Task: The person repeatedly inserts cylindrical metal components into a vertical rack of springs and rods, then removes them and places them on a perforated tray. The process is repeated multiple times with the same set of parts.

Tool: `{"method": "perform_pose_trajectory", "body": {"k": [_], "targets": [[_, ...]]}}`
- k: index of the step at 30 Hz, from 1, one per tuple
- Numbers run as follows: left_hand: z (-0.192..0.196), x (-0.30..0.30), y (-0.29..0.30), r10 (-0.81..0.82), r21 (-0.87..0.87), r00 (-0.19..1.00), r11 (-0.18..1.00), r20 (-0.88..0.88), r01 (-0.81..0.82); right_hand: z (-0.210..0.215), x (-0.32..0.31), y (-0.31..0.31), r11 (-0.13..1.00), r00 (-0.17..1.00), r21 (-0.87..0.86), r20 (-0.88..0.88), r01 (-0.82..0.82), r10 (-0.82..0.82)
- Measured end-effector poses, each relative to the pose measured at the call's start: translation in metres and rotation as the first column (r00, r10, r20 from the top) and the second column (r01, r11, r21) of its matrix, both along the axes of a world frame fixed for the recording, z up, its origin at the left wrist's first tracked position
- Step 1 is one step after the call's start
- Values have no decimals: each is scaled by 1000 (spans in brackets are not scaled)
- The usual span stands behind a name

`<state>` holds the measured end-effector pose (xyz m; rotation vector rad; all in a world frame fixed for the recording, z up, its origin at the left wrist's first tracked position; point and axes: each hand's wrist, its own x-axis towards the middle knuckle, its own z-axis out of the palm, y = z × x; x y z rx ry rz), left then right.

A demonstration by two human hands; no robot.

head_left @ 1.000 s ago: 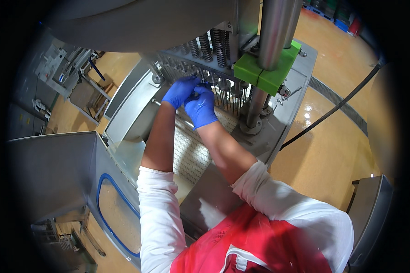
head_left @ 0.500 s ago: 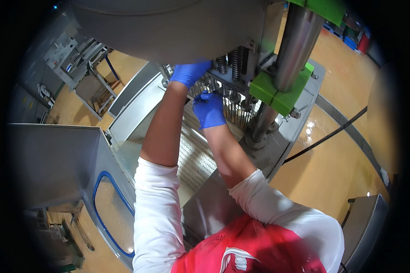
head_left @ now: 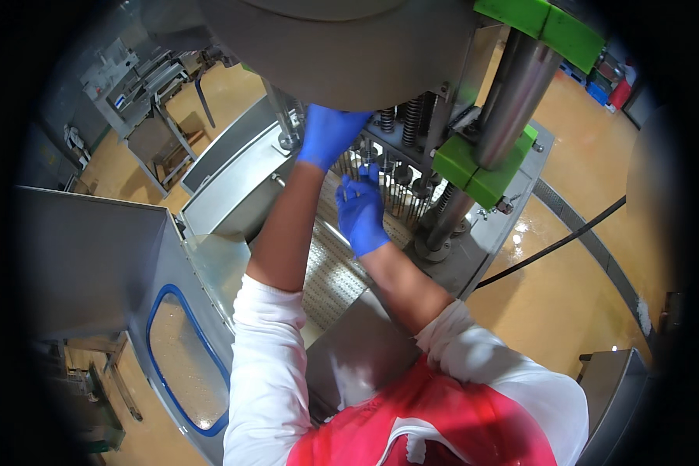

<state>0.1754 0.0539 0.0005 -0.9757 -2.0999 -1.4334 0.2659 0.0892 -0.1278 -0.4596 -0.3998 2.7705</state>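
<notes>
Both blue-gloved hands work among the row of steel needle rods and coil springs [head_left: 400,167] under the big grey machine head [head_left: 342,46]. The left hand [head_left: 328,136] reaches up beneath the head; its grip cannot be told. The right hand [head_left: 363,208] pinches narrowly at a rod. Judging by this, the work on the rods is midway; the perforated steel plate [head_left: 330,272] below lies bare.

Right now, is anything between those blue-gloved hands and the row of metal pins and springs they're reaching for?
Nothing visible: the right hand is right at the pins, and the left hand reaches beneath the grey housing beside the springs.
</notes>
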Motion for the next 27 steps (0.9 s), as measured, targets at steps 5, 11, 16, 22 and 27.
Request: {"method": "perform_pose_trajectory", "body": {"k": [5, 11, 16, 22, 27], "targets": [[-60, 34, 4, 267, 393, 963, 883, 34, -258, -35, 88, 17, 758, 922, 525, 201, -387, 332], [-99, 47, 10, 400, -119, 888, 916, 227, -382, -18, 219, 141, -693, 953, 721, 196, 20, 232], [-162, 28, 17, 308, -79, 909, 951, 281, -298, -12, 246, 154, -863, 956, 503, 276, -53, 103], [-163, 26, 14, 181, -20, 903, 982, 391, -188, -15, 231, 154, -908, 950, 419, 285, -4, 127], [-180, 17, 1, 190, -9, 928, 980, 321, -198, 58, 162, 99, -629, 985, 762, -70, 157, 160]]}}
